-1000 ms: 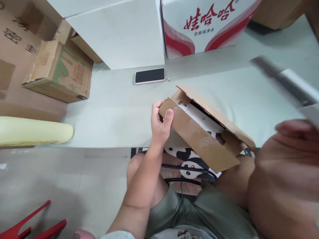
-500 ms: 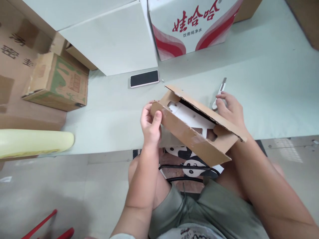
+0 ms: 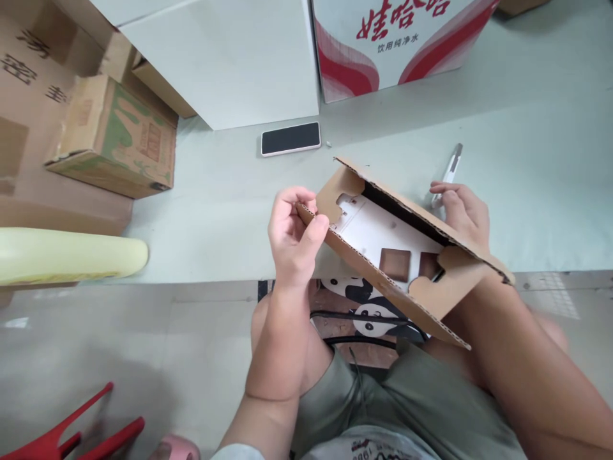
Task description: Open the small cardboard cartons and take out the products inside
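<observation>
My left hand is closed on the left corner of a flat brown cardboard box, thumb and fingers pinching its front flap. The box is tilted toward me with its lid raised, showing a white insert with square cut-outs. My right hand is behind the box's right side, fingers curled against the raised lid. A white utility knife lies on the pale green table just beyond those fingers.
A phone lies face up behind the box. A large white box and a red-and-white carton stand at the back. Brown cartons sit at left, a pale yellow edge juts in, and red chair parts show below.
My right hand swung in from close to the camera, set the knife on the table and moved to the box's lid. The box has tipped further open toward me.
</observation>
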`<state>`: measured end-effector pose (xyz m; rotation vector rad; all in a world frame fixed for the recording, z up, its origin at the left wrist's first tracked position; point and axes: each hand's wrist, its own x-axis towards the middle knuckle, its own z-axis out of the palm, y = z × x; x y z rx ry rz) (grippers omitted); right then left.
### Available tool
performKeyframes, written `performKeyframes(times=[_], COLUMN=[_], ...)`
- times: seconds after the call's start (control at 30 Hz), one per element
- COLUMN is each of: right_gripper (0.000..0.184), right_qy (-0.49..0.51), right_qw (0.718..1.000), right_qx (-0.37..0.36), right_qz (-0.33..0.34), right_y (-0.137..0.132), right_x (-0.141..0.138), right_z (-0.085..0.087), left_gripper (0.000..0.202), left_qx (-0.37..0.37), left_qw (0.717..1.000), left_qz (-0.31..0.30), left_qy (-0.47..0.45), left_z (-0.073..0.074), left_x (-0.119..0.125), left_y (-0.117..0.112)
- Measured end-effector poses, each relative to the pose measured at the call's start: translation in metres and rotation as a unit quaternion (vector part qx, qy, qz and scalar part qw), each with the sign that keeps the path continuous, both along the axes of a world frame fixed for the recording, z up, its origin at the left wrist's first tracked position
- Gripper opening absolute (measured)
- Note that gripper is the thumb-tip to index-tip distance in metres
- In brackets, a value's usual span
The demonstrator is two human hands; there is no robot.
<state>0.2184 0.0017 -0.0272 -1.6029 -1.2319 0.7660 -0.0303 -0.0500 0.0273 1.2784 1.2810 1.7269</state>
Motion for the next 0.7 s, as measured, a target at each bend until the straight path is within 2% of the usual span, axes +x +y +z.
performKeyframes(times=[0.2,0.4,0.7], right_gripper=[0.030,0.028,0.032], right_qy=[-0.015,-0.011,0.008], right_qw=[1.000,0.999,1.000], right_qx=[0.018,0.029,0.023], right_qz=[0.010,0.022,0.008], right_y=[-0.001,-0.001,-0.003], right_x=[-0.003,0.001,0.001], right_z=[0.001,-0.006,-0.005], left_gripper=[0.040,0.023,0.026], left_qx=[-0.002,-0.024,0.010], left_qw=[0.999,0.997,0.996], left_qz=[-0.005,0.046,0.049], left_qy=[-0.045,-0.048,-0.076], left_z=[0.003,0.010,0.002], left_x=[0.000,0.005,0.008], left_y=[0.000,0.003,0.008])
